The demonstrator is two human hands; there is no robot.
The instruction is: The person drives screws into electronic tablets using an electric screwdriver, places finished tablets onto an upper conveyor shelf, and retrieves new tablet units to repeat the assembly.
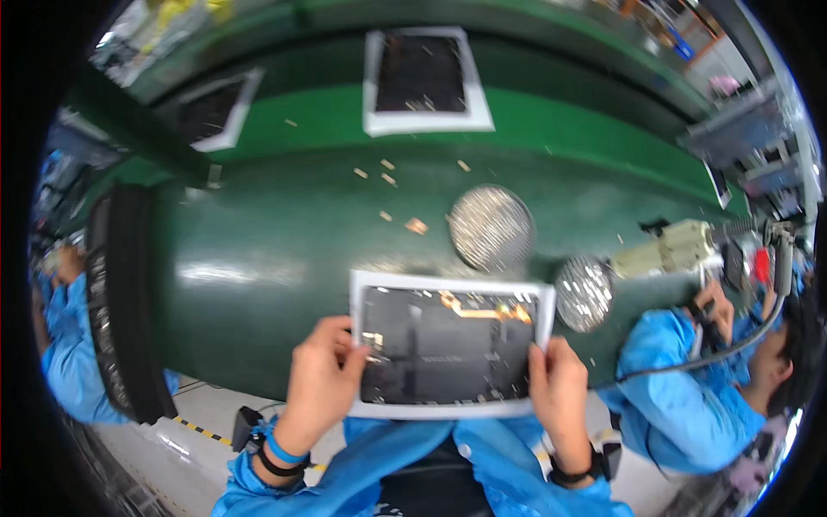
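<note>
I hold a flat rectangular panel with a white frame, a dark inner face and an orange flex strip near its top edge. My left hand grips its left edge, thumb on the dark face. My right hand grips its right edge. The panel sits just above the near edge of the green conveyor belt. Both wrists carry dark bands, and the left also has a blue strap.
Two more white-framed panels lie farther along the belt. Small tan scraps are scattered on it. Two round metallic discs sit right of centre. A person in blue works at the right with a tool; another blue sleeve is at the left.
</note>
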